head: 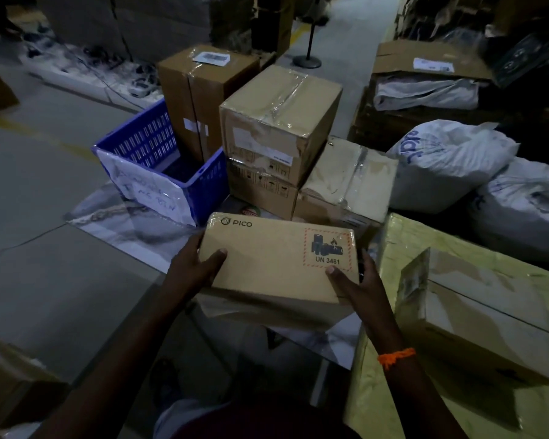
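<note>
A flat brown cardboard box marked PICO, with a red-bordered UN 3481 battery label, is held in the air in front of me. My left hand grips its left edge, thumb lying on the top face. My right hand grips the right edge, thumb on top near the label; an orange thread circles that wrist. The fingers of both hands are hidden under the box.
A blue plastic crate with a paper sign stands ahead on the left. Several taped cardboard boxes are stacked behind the held box. White sacks lie to the right. A yellow-wrapped package bearing a carton is at near right.
</note>
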Motion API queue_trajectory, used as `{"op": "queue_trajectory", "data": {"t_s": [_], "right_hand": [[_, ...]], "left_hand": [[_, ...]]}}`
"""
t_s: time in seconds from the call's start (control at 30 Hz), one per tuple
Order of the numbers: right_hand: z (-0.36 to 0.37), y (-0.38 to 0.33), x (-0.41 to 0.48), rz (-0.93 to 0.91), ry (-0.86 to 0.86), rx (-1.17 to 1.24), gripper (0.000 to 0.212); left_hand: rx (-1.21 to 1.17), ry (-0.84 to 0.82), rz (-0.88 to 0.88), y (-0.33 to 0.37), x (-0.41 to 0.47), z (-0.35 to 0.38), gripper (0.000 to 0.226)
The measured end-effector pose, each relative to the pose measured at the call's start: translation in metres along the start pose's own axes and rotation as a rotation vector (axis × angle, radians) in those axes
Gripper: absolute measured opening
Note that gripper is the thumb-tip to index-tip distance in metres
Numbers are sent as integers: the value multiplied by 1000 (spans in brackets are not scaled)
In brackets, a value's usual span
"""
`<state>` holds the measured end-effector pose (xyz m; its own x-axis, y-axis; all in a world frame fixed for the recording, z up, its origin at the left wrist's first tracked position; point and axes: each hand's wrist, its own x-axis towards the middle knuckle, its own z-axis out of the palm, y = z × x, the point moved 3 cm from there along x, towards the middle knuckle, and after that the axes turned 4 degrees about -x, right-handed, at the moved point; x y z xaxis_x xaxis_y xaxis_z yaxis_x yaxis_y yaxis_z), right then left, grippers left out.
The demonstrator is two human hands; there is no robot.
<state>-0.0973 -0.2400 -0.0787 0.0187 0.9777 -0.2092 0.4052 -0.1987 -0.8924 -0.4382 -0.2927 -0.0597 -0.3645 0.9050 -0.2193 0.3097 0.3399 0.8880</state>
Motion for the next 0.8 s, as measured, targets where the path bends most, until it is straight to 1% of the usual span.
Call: {"op": "queue_trajectory", "data": {"t_s": [0.07,0.1,0.13,0.23,0.3,0.37,0.43,0.53,0.6,0.7,0.73,0.8], "right_hand": [[3,-6,3,-13,-65,51,65],[5,-9,3,-14,-90,94,54],[8,-10,3,-14,-104,134,49],[11,-10,0,7,-81,182,47],[10,-13,-5,-9,-57,190,51],[7,-19,-12,-19,-16,214,54],[5,-22,-18,-7,-1,320,53],[5,-20,-21,76,33,434,57],[7,-15,-22,137,46,462,58],[11,-7,-29,159,14,444,37],[12,-4,-31,163,-1,436,32],[15,4,-34,173,-18,437,31]], "left_hand": [[9,-40,-8,7,10,3,58],[12,-48,-7,9,13,5,57],[10,-52,-12,10,15,6,58],[-15,-53,-18,9,16,5,61],[-57,-50,-4,4,13,-1,63],[-117,-43,9,1,9,-7,72],[-215,-30,41,1,2,-12,79],[-338,-20,53,-11,-9,-17,81],[-409,-8,19,-26,-16,-18,79],[-511,44,-93,-38,-26,-17,60],[-523,45,-138,-41,-28,-16,58],[-527,21,-220,-50,-29,-14,64]]}}
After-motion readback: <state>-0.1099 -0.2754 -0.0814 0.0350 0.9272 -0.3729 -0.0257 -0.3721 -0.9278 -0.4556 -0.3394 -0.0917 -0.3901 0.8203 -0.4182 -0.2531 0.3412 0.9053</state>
